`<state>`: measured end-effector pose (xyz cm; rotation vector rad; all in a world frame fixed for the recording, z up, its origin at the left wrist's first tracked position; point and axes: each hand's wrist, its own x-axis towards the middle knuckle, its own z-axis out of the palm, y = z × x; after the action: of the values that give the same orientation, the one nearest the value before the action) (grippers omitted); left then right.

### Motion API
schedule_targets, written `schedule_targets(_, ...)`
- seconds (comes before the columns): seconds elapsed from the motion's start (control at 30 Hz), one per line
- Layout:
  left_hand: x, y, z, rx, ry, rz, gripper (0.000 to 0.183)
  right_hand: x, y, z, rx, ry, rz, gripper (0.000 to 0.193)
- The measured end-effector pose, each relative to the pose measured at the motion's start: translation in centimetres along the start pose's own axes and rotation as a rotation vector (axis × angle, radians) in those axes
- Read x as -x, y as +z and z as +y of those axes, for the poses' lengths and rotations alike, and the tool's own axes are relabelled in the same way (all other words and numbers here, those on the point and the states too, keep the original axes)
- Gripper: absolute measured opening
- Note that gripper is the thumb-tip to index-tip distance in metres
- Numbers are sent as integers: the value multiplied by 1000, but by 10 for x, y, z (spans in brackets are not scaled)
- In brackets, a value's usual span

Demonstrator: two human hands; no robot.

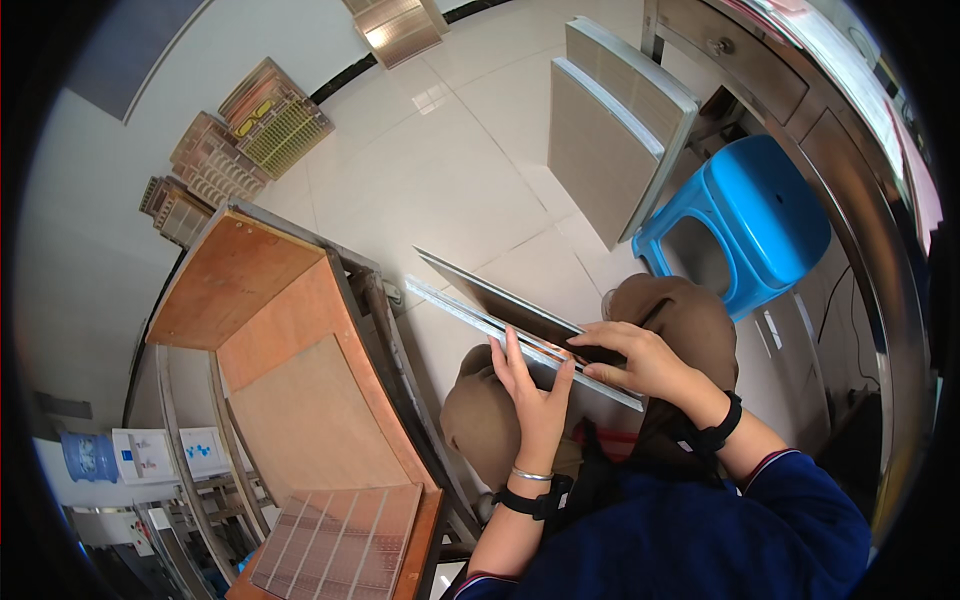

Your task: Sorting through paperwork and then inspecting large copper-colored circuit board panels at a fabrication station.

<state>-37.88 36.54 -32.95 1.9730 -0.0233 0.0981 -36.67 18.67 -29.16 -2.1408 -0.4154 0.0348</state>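
Note:
Over my lap stand flat rectangular boards, seen nearly edge-on. The nearer pale-edged board rests against my left hand, whose fingers and thumb reach up to its top edge and hold it upright. Just beyond it is a thin dark sheet, tilted slightly away, with a narrow gap between the two. My right hand pinches this sheet near its right end, thumb on the near side and fingers bent over the top. The lower parts of both boards are partly hidden by my hands and legs.
To the left stands a wooden stand with a gridded copper-coloured plate on it. A blue plastic stool and large grey panels are at the right. Patterned plates lean on the wall. A drawer desk borders the right.

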Motion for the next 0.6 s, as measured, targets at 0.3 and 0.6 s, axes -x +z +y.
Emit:
schedule_targets(0.3,1,-1,2,13,-16,-13,85,1,2,-4,-69,1,-36,36)
schedule_targets(0.6,0,2,4,83,-22,13,85,2,-1,-4,-67,-7,-20,38)
